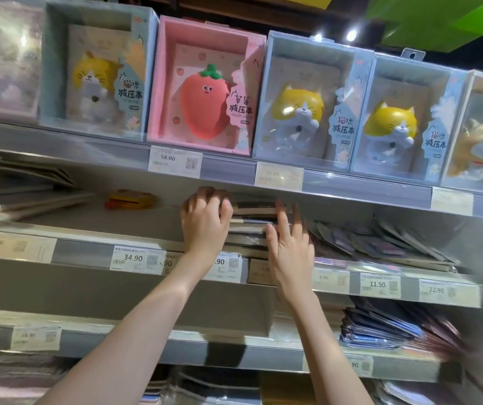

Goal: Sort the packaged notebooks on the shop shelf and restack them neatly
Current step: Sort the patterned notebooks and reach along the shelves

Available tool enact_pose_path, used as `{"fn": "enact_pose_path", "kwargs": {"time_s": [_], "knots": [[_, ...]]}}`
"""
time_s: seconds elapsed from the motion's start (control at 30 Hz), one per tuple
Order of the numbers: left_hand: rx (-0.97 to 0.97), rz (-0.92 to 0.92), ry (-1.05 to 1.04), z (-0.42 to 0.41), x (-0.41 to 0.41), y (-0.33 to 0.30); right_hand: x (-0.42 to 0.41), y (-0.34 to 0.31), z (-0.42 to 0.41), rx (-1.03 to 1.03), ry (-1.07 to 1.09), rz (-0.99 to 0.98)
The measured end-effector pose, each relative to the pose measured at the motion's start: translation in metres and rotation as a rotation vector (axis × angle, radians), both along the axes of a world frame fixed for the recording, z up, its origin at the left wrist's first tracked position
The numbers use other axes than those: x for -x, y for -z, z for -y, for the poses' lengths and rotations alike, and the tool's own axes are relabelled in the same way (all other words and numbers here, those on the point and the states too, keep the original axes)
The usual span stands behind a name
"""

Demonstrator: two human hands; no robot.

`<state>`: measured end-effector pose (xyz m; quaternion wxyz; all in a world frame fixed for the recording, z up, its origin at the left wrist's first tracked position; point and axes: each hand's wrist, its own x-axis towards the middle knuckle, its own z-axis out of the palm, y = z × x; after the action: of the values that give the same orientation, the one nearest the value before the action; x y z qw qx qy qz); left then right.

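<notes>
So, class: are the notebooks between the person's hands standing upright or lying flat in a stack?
Lying flat. The notebooks sit one on another with their edges facing out, the left hand curled on one side and the right hand against the other.

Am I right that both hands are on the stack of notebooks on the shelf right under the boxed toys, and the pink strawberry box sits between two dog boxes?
Not quite. In the head view the pink strawberry box sits between two cat boxes, not dog boxes. The rest holds: the left hand and right hand are both on the stack of notebooks on the shelf right under the boxed toys.
</notes>
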<state>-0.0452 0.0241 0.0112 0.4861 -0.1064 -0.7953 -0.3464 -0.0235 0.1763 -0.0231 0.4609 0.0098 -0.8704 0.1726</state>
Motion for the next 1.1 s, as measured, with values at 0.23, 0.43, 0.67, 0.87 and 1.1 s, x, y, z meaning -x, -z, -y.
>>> {"fn": "enact_pose_path", "kwargs": {"time_s": [0.23, 0.43, 0.67, 0.87, 1.1], "knots": [[0.101, 0.095, 0.173, 0.014, -0.009, 0.003, -0.015, -0.008, -0.015, 0.066, -0.293, 0.086], [0.238, 0.202, 0.256, 0.028, -0.016, 0.007, -0.019, -0.011, -0.026, 0.149, -0.459, 0.024], [0.363, 0.054, 0.103, 0.032, -0.012, -0.003, -0.018, -0.017, -0.032, 0.209, -0.508, 0.001], [0.568, -0.22, -0.026, 0.034, -0.008, -0.008, -0.016, -0.025, -0.042, 0.213, -0.546, -0.018], [0.558, -0.23, -0.004, 0.026, -0.004, -0.017, -0.006, -0.036, -0.046, 0.133, -0.407, -0.141]]}}
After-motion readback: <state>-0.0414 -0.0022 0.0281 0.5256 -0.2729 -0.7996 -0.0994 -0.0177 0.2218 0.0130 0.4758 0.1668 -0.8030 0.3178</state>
